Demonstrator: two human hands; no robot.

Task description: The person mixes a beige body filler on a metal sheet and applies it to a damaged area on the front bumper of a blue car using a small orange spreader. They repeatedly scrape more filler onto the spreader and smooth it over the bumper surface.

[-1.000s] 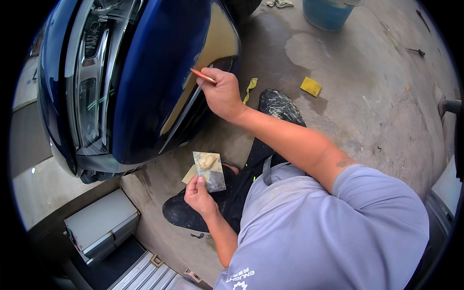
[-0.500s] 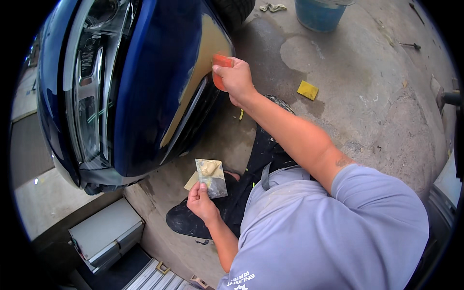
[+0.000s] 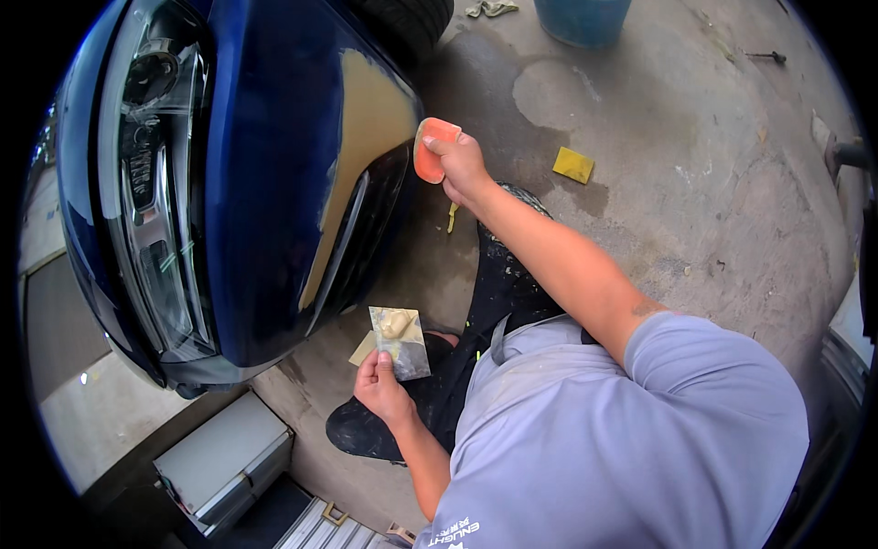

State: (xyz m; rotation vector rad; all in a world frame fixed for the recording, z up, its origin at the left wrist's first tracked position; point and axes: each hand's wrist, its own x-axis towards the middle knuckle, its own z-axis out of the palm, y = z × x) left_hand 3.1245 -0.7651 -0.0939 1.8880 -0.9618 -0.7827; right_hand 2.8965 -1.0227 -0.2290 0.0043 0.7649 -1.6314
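Observation:
My right hand (image 3: 465, 166) grips an orange putty spreader (image 3: 433, 151) by its edge, just right of the car's corner and apart from it. A band of tan body filler (image 3: 370, 123) covers part of the blue bumper (image 3: 274, 156) and runs down beside a dark grille opening (image 3: 352, 229). Low in front of me, my left hand (image 3: 382, 389) pinches a flat mixing board (image 3: 409, 360) between thumb and fingers. On the board sits a lump of tan putty (image 3: 395, 324). Another pale flat piece (image 3: 363, 349) shows partly behind the board.
A yellow pad (image 3: 573, 166) lies on the concrete floor to the right. At the far side stand a blue bucket (image 3: 583, 20) and the car's tire (image 3: 409, 23); a crumpled cloth (image 3: 492, 8) lies between them. A grey-topped box (image 3: 222, 453) stands at lower left.
The spreader has come away from the filler on the bumper, and its broad face now shows. The view has shifted slightly; my left hand still holds the board low.

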